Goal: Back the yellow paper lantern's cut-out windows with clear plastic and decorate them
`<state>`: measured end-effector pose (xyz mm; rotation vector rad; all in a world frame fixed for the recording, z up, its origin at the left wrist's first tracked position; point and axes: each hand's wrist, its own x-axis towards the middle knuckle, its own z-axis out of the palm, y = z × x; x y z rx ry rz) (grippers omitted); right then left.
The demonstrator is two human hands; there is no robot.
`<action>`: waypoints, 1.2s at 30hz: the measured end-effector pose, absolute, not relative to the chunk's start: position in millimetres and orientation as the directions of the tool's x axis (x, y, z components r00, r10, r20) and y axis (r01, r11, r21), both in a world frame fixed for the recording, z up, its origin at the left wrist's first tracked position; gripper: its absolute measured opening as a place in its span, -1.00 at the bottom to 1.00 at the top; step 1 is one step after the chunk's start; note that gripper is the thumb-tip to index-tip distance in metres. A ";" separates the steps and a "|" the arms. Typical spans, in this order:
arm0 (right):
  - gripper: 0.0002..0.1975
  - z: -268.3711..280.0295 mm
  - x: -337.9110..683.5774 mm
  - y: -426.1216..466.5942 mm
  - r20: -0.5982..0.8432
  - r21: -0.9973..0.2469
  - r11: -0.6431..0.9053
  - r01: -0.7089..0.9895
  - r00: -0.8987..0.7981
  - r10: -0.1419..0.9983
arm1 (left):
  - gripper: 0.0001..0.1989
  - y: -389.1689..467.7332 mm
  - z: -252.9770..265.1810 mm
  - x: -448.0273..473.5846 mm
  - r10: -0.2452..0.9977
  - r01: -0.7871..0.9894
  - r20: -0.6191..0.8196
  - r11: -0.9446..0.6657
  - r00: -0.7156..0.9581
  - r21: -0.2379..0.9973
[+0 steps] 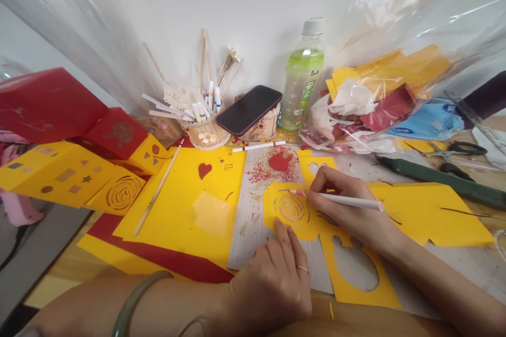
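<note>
My right hand (336,200) pinches a slim white pen-like tool (356,201) with pink ends; its fine tip is too small to make out. The front end sits over a yellow card panel (269,210) with curved cut slits forming a rose pattern. Two outstretched fingertips of my left hand (272,279) press on the panel's lower edge, while its other fingers curl. Under my right wrist, another yellow card piece (389,295) has a large rounded cutout. A grey-white board (245,237), strewn with red and yellow crumbs, lies beneath.
Yellow sheets (177,221) with a wooden stick (158,189) lie left, beside decorated red boxes (51,105). Behind stand a cup of markers (205,134), a phone (251,109) and a green drink bottle (302,79). Scissors (466,148) and a dark green tool (435,176) are right.
</note>
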<state>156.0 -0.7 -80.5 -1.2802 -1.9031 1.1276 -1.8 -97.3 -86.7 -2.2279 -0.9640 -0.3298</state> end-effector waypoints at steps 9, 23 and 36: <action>-0.75 -77.5 161.3 -0.9 -0.001 -0.879 0.166 0.447 -0.350 0.937 | -0.75 -97.6 -88.3 -2.6 0.542 0.714 0.466 -0.499 0.700 -0.491; -0.76 -77.2 159.0 -2.2 0.011 -0.887 0.173 0.427 -0.356 0.935 | -0.76 -98.4 -86.0 -1.7 0.550 0.711 0.452 -0.504 0.702 -0.491; -0.75 -65.8 155.5 -15.7 -0.032 -0.939 0.130 0.319 -0.456 0.889 | -0.75 -102.1 -85.1 -0.1 0.569 0.729 0.462 -0.456 0.680 -0.510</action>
